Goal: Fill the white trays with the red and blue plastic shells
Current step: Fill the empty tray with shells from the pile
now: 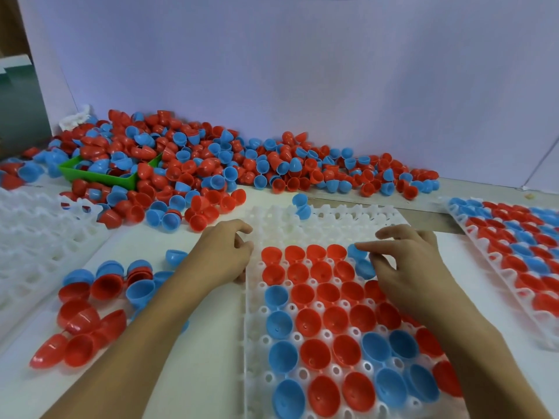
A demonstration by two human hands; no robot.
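The white tray (326,219) lies in front of me, its near rows filled with red and blue shells (308,320) and its far rows bare. My left hand (225,257) is at the tray's left edge, fingers curled over the rim and thumb against its side. My right hand (406,261) hovers over the tray's right half and pinches a blue shell (356,251) between index fingertip and thumb, at the end of the farthest filled row. Another blue shell (366,270) sits just below it. Two more blue shells (301,205) rest on the tray's far edge.
A large heap of loose red and blue shells (211,164) lies along the back wall around a green bin (99,176). A small group of shells (90,297) sits left of my forearm. A filled tray (514,237) is at right; bare white trays (30,237) are stacked at left.
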